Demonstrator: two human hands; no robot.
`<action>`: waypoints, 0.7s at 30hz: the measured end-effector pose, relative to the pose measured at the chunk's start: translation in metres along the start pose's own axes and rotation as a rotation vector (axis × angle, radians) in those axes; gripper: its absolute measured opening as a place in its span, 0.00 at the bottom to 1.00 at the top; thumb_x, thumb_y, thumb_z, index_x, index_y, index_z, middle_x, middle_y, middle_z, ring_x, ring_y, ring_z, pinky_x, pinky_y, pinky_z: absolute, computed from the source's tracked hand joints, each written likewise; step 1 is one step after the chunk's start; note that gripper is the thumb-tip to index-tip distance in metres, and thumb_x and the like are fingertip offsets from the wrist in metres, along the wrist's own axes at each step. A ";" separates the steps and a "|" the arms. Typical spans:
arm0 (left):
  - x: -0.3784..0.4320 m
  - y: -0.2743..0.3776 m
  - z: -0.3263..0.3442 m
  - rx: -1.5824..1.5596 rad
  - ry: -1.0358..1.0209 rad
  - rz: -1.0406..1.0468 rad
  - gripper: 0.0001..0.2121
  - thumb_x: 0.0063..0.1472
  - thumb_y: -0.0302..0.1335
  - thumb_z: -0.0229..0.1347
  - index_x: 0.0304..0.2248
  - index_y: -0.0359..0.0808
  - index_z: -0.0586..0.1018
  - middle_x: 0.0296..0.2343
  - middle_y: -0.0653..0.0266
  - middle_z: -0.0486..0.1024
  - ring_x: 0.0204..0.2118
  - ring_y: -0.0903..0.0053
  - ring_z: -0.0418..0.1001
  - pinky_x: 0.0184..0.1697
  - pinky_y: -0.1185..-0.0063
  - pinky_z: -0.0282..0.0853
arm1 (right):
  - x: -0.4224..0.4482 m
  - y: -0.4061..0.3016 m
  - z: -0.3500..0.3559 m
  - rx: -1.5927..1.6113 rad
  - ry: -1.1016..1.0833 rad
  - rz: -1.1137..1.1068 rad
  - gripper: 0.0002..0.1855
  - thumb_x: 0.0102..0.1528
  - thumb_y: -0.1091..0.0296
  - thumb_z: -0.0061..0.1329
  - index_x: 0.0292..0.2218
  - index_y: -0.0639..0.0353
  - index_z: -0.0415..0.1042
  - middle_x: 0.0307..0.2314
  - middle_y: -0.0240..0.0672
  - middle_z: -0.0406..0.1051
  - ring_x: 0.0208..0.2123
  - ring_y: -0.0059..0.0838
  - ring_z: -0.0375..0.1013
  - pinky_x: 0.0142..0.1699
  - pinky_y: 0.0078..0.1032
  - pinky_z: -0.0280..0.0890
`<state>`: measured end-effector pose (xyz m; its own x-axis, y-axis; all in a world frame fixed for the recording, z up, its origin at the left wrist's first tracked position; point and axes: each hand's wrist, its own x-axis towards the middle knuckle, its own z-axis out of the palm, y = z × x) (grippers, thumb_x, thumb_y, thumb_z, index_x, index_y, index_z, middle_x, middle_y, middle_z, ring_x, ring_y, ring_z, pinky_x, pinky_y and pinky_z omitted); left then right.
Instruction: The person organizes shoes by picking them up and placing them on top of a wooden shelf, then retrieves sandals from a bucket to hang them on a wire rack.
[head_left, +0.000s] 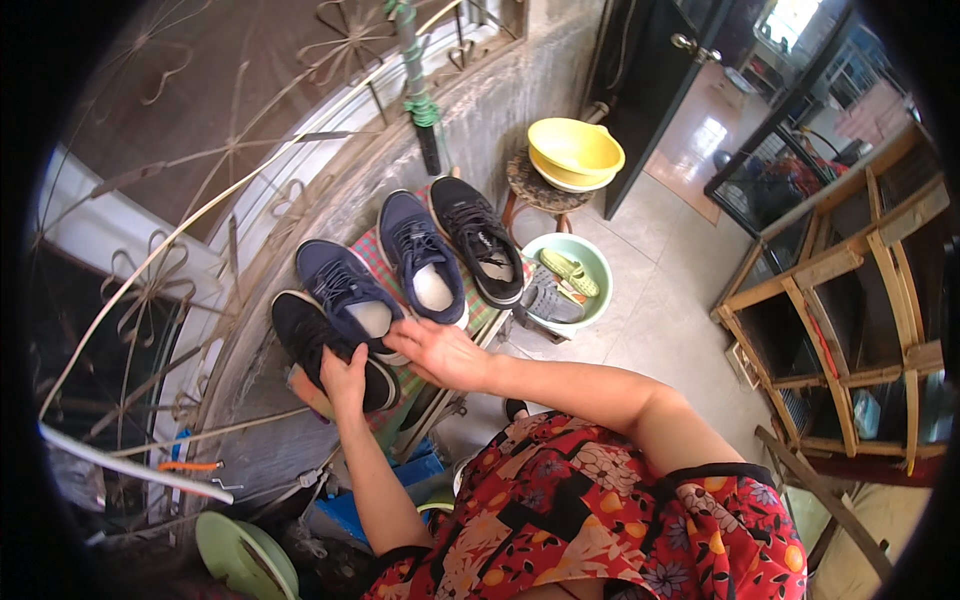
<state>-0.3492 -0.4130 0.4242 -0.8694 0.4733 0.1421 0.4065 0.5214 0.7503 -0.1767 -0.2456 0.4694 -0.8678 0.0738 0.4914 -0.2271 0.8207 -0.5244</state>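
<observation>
Four shoes stand in a row on a checkered cloth (480, 309) by the wall. At the near left end, my left hand (345, 376) grasps a black lace-up shoe (300, 324) around its opening; part of that shoe is covered by the hand. Beside it sits a navy sneaker (330, 274) with a pale insole. My right hand (442, 354) reaches its heel with extended fingertips; whether they grip it is hidden. Another navy sneaker (409, 232) stands just beyond, and a black sneaker (469, 217) with a white-edged sole is at the far end.
A yellow basin (577, 150) rests on a round stool (525, 180). Below, a pale green basin (600, 304) holds clogs. Metal window grilles (232, 142) line the left, with a green-wrapped pole (420, 105). A wooden-framed rack (825, 300) stands right; a green bowl (247, 559) is lower left.
</observation>
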 end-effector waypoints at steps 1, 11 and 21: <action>-0.002 0.004 0.001 0.054 0.012 -0.017 0.31 0.49 0.37 0.62 0.47 0.22 0.68 0.42 0.39 0.72 0.46 0.50 0.69 0.49 0.68 0.63 | -0.015 0.001 -0.008 0.047 -0.025 -0.016 0.26 0.44 0.73 0.53 0.47 0.59 0.65 0.39 0.38 0.64 0.38 0.41 0.70 0.38 0.34 0.70; -0.047 0.110 -0.027 0.447 -0.074 0.056 0.26 0.54 0.33 0.59 0.48 0.25 0.68 0.39 0.44 0.74 0.43 0.53 0.72 0.48 0.67 0.64 | -0.240 0.083 -0.062 -0.247 -0.412 0.705 0.18 0.56 0.53 0.45 0.24 0.59 0.69 0.22 0.41 0.71 0.28 0.45 0.72 0.32 0.40 0.66; -0.066 0.222 0.044 -0.131 -0.014 0.208 0.17 0.55 0.19 0.55 0.46 0.28 0.72 0.38 0.54 0.75 0.38 0.71 0.74 0.40 0.77 0.70 | -0.392 0.134 -0.087 -0.199 -0.433 1.220 0.20 0.54 0.46 0.44 0.30 0.51 0.78 0.28 0.44 0.75 0.34 0.45 0.75 0.40 0.39 0.69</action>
<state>-0.1889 -0.2974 0.5528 -0.7664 0.5711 0.2942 0.5359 0.3159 0.7830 0.1718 -0.1153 0.2666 -0.5463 0.6681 -0.5053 0.8375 0.4271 -0.3408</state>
